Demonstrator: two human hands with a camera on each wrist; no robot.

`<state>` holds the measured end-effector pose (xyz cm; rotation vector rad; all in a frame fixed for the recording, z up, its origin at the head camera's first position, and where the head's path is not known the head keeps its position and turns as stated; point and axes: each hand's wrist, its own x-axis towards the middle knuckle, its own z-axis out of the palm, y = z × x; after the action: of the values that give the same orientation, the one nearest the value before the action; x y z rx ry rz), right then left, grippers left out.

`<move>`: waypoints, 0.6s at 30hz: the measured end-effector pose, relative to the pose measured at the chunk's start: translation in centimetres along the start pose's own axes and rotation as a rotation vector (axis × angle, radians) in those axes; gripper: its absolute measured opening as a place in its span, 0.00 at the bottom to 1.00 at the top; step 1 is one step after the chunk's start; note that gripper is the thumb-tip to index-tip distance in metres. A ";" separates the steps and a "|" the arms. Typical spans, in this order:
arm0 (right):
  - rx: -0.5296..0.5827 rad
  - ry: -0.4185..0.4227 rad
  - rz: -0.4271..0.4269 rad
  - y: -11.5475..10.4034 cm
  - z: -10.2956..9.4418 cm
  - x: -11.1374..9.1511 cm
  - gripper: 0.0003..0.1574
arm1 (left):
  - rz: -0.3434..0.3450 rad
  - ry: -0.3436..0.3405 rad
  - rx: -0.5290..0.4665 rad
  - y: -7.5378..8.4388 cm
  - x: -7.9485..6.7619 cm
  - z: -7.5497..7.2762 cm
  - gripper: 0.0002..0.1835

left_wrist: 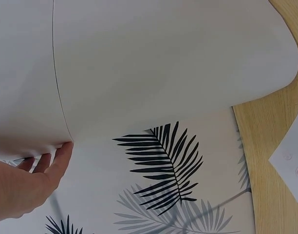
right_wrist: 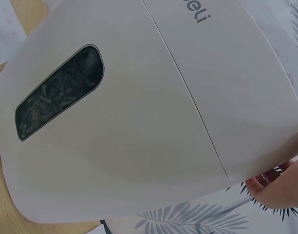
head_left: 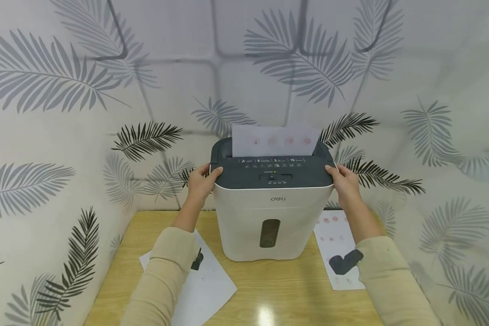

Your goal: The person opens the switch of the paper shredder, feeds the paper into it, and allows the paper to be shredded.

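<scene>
A person in beige sleeves has both hands on a shredder, white body w/ dark grey lid, upright at the mid back of the bench, "deli" logo facing the wearer. L hand grips the lid's L front corner: thumb on top, other fingers bent round the side, so clamped on the shredder. R hand does the same at the R front corner, thumb up top, fingers round the side, also clamped. L wrist cam shows those fingertips tucked against the side, close to the seam btwn top & bin; R wrist cam catches only pt of its hand, at the edge of view, same sort of hold. A white sheet w/ a row of faint red prints stands up out of the slot at the back of the lid. Small green light shows on the control strip. Dark window in the bin front; thru it, R wrist cam shows cut paper strips. L of the shredder, paper lies on the bench, partly under the L forearm; on the R, another sheet w/ red prints, partly hidden by the R forearm. Leaf-print backdrop behind.
</scene>
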<state>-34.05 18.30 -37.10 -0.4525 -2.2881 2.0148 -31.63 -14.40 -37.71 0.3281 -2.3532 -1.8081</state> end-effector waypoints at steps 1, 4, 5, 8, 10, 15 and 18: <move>-0.003 0.004 0.002 0.0 0.0 0.0 0.35 | -0.003 -0.001 -0.004 0.1 0.0 0.0 0.26; -0.009 0.012 0.002 0.0 0.0 0.1 0.35 | -0.017 -0.008 -0.025 0.1 -0.1 0.0 0.27; -0.012 0.013 0.001 0.1 0.0 0.1 0.35 | -0.019 -0.009 -0.032 0.1 -0.1 0.0 0.27; -0.020 0.014 -0.004 0.2 0.0 0.2 0.35 | -0.024 -0.009 -0.038 0.1 -0.1 0.0 0.28; -0.029 0.008 -0.006 0.2 -0.1 0.2 0.36 | -0.023 -0.005 -0.027 0.0 -0.1 0.0 0.27; -0.050 -0.002 -0.011 0.1 -0.1 0.1 0.36 | -0.021 0.003 0.000 0.0 0.0 0.1 0.27; -0.060 0.011 -0.005 0.0 -0.1 0.2 0.36 | -0.032 0.007 -0.001 0.2 -0.1 0.2 0.27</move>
<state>-34.19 18.41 -37.15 -0.4607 -2.3468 1.9405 -31.61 -14.18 -37.60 0.3736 -2.3550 -1.8190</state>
